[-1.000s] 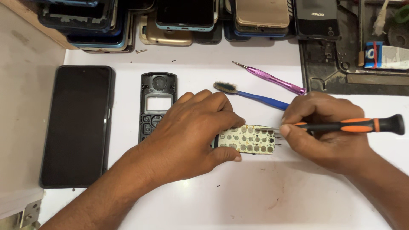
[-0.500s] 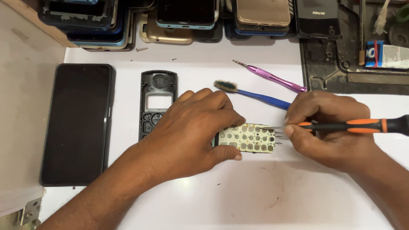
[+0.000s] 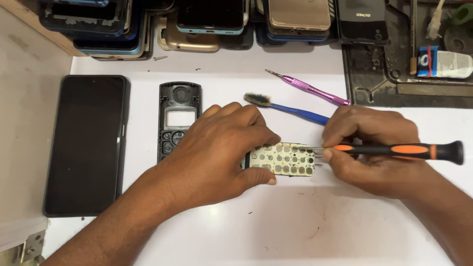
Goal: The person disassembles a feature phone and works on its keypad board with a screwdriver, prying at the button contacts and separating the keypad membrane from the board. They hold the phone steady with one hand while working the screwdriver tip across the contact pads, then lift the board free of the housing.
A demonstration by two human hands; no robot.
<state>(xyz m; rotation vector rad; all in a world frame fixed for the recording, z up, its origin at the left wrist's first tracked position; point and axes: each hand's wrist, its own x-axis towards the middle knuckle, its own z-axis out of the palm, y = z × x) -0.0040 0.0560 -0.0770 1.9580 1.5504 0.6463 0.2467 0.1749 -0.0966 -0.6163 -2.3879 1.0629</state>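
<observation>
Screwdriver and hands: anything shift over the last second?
Barely. The right hand still holds the black-and-orange screwdriver, which slid slightly right; its tip stays on the keypad board. The left hand keeps pinning the board. The black front cover, smartphone, toothbrush and purple tool lie unmoved.

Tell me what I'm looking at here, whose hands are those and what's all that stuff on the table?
The picture comes from a camera worn on a person's head, looking down at their own two bare hands. The left hand presses a pale keypad board dotted with round pads onto the white table. The right hand holds a black and orange screwdriver, its tip on the board. Nearby lie a dark phone, an empty black phone cover, a blue brush and a purple tool. More phones are stacked along the back.
</observation>
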